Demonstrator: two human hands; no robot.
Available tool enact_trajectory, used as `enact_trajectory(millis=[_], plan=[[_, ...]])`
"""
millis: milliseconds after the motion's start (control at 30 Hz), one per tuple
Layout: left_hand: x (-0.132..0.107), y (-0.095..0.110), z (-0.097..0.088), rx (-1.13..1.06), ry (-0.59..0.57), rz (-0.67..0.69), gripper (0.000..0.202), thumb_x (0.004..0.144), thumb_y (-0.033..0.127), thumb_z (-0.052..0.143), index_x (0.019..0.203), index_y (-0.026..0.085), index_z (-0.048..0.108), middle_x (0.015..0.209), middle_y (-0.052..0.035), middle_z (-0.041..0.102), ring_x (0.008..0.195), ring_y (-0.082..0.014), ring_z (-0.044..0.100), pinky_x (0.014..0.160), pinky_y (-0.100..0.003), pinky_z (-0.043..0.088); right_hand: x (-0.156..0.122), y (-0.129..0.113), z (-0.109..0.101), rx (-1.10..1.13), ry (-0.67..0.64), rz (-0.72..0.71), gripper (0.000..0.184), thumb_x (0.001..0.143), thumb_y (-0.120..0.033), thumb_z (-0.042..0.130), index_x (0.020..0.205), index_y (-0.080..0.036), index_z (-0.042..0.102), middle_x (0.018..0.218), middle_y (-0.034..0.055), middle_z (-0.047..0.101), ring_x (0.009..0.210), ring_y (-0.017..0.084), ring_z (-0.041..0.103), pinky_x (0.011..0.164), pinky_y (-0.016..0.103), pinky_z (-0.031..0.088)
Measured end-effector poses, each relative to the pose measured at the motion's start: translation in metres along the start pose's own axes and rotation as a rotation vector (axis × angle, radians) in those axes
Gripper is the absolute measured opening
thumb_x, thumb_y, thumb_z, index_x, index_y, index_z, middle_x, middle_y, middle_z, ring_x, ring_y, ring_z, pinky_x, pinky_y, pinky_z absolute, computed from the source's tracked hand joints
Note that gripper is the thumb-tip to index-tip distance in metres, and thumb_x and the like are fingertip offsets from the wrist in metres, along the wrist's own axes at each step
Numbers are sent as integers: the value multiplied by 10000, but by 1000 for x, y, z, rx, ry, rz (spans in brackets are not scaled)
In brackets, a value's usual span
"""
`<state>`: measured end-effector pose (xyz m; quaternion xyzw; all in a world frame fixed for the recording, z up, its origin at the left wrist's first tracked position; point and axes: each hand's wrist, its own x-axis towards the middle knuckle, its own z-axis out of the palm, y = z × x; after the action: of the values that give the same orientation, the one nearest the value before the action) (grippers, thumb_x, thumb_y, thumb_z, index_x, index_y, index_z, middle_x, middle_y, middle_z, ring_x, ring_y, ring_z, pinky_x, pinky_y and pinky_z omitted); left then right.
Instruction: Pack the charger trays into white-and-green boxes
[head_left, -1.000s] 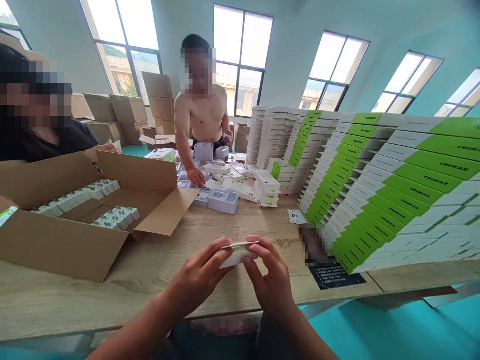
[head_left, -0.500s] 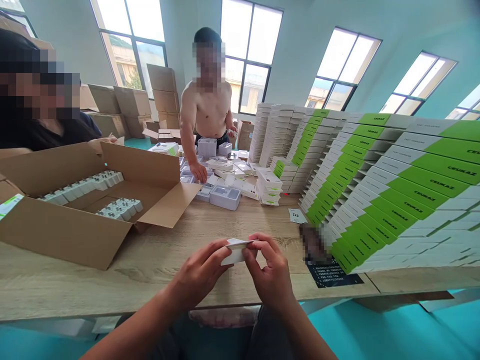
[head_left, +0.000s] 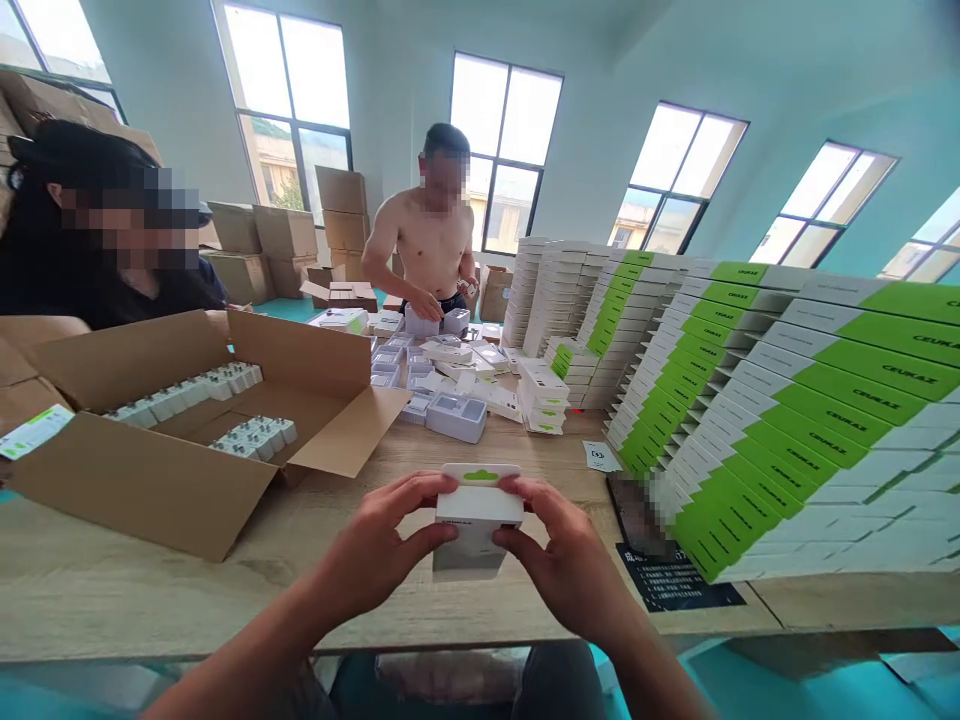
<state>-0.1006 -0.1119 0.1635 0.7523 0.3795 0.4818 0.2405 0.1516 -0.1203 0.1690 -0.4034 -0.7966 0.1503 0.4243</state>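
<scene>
Between my two hands is a small white product box (head_left: 472,545) with a hanging tab that has a green-edged slot at its top. My left hand (head_left: 394,540) pinches the box's left side, thumb on the front and fingers at the upper edge. On the opposite side my right hand (head_left: 559,550) grips it the same way. The box is held upright above the wooden table (head_left: 360,600), near the front edge. A small white card (head_left: 600,456) lies to the right, close to a dark printed sheet (head_left: 679,580).
An open cardboard carton (head_left: 150,490) with rows of white chargers (head_left: 259,437) stands left. Tall stacks of white-and-green boxes (head_left: 810,420) rise at right. White trays (head_left: 456,416) and loose boxes lie ahead. One co-worker (head_left: 427,250) stands across the table; another person (head_left: 112,250) is at left.
The box in my hands has turned so its tab and front face show. The co-worker across the table has drawn an arm back from the trays. My view has tilted up slightly.
</scene>
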Motion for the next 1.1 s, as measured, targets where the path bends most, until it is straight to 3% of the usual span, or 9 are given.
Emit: enact_trajectory(millis=[133,400,567,700,767,833,900,967,1100], plan=[[-4,5,-2,-23,15,-49,253,879,318,771,1131,298,754,1195,-44,766,1108,-238,735,969,-340,633,-3,0,2,41,43,-23,441,922,-194,725,1328,-327,617,1301,34,726,1088,218,714,949,350,596],[-8,-4,7,-196,49,-200,414,826,358,825,1208,314,672,1214,-31,750,1090,-247,759,950,-368,649,-1,6,4,122,63,-3,333,909,-201,747,1220,-311,699,1257,32,750,1159,217,708,1005,328,572],[-2,-3,7,-199,37,-189,381,834,383,825,1176,280,692,1215,-61,766,1099,-281,758,948,-398,654,-4,11,6,223,78,135,385,884,-256,772,1246,-311,650,1203,49,757,1077,232,722,947,379,593],[5,-15,6,-146,4,-82,294,1026,309,559,1314,289,616,1335,-107,716,1111,-262,752,842,-369,685,-3,19,9,574,84,349,498,848,-409,816,1256,-293,555,1157,67,778,956,231,750,830,388,624],[8,-31,10,71,6,119,435,1035,203,497,1445,346,523,1537,-108,566,1322,-281,633,976,-431,635,2,28,14,708,42,427,507,861,-501,788,1222,-258,528,1055,81,798,893,241,766,786,395,629],[12,-52,19,312,-88,384,590,969,114,589,1480,394,497,1584,-73,524,1458,-306,497,1180,-546,457,9,45,21,561,-67,461,493,947,-561,667,1259,-215,507,971,81,801,868,239,777,765,384,631],[19,-74,31,381,-218,539,610,922,69,631,1441,375,538,1478,-63,638,1424,-298,538,1258,-583,309,21,72,20,220,-194,486,437,1039,-540,523,1277,-174,545,964,79,794,880,224,777,769,361,627],[27,-95,43,284,-246,478,543,924,73,589,1412,309,549,1384,-96,700,1316,-276,636,1206,-507,411,35,109,7,-78,-270,525,375,1070,-468,497,1227,-152,623,1049,96,778,974,225,757,846,369,612],[39,-137,56,107,-4,171,420,928,163,599,1336,256,570,1353,-147,670,1253,-303,664,1001,-426,575,67,190,-52,-437,-392,641,321,1008,-367,654,1257,-165,648,1303,112,665,1154,256,668,991,476,561]])
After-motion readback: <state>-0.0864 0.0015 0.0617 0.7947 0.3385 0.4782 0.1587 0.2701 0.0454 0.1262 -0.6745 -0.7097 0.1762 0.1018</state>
